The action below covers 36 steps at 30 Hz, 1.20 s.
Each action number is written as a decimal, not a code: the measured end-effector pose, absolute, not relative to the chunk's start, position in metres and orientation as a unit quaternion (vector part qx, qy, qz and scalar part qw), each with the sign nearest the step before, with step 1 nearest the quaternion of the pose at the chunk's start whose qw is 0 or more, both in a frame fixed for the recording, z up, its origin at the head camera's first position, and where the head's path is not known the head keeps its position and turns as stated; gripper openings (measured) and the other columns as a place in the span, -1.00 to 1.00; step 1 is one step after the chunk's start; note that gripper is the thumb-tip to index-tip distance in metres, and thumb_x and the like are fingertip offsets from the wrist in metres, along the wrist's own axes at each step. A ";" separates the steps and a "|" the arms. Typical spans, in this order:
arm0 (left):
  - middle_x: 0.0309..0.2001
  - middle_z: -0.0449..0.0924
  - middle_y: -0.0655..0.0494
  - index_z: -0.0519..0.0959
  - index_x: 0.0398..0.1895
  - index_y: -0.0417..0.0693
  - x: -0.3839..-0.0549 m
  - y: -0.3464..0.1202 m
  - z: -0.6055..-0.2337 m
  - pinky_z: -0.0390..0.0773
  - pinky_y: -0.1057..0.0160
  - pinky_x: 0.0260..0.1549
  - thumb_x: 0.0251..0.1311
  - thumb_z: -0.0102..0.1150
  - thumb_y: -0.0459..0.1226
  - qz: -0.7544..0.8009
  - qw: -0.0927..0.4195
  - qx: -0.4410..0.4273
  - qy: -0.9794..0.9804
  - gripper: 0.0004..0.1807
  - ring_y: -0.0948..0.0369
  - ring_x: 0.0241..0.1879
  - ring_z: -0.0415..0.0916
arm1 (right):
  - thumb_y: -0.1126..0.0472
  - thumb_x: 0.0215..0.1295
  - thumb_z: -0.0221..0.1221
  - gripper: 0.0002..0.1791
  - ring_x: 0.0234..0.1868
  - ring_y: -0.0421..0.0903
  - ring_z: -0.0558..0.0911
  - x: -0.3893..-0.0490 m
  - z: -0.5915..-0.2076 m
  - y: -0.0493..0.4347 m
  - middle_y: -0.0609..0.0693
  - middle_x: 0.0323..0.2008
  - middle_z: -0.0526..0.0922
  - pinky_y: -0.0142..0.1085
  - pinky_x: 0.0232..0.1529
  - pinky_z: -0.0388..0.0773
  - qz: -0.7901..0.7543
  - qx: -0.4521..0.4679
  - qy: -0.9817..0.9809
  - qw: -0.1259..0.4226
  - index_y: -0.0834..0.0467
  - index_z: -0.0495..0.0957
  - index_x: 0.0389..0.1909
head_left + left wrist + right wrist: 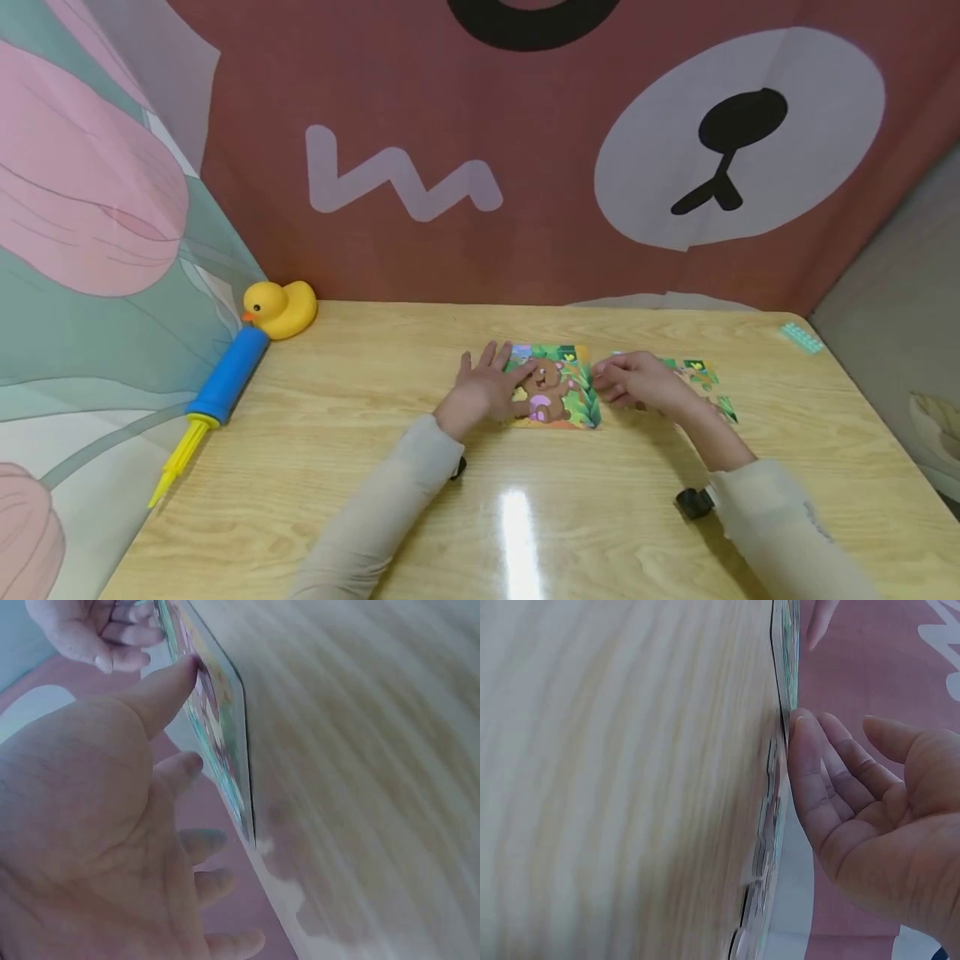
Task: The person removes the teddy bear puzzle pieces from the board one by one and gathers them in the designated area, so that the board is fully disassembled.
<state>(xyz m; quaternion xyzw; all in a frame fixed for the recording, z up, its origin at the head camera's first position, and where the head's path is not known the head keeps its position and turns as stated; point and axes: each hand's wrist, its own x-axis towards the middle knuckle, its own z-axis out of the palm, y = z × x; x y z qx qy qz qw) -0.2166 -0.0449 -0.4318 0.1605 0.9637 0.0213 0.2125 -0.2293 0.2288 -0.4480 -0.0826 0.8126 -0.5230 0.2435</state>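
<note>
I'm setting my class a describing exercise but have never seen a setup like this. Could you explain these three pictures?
There is no robot: a person works bare-handed. The wide picture is from a camera on the head, the second from the left wrist, the third from the right. On the pale, wood-grained table lie a flat, colourful brown-bear picture, loose puzzle pieces, a yellow toy duck, a blue-and-yellow plastic pump and a mint-green studded block. The left hand spreads over the picture's left part, its thumb touching it. The right hand has its fingertips by the picture's right edge; neither hand visibly grips anything.
</note>
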 end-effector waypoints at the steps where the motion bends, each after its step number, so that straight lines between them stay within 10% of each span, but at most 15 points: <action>1: 0.68 -0.37 0.10 -0.12 0.62 0.60 -0.216 -0.043 -0.432 -0.24 -0.28 0.56 0.34 -0.04 0.35 0.020 0.214 0.163 0.963 -0.15 0.01 0.66 -0.44 | 0.21 0.58 -0.03 -0.57 -0.28 -0.15 0.53 -0.229 -0.449 0.227 0.25 -0.07 0.65 -0.31 -0.24 0.65 -0.522 -0.082 0.812 0.246 0.43 0.46 0.26; 36: 0.68 -0.44 0.15 -0.16 0.58 0.72 -0.220 -0.023 -0.435 -0.15 -0.33 0.53 0.37 -0.11 0.34 0.023 0.254 0.168 0.952 -0.21 -0.03 0.66 -0.44 | 0.31 0.50 0.08 -0.62 -0.02 0.00 0.66 -0.230 -0.451 0.198 0.30 0.10 0.57 -0.17 -0.08 0.72 -0.484 -0.116 0.833 0.242 0.35 0.49 0.25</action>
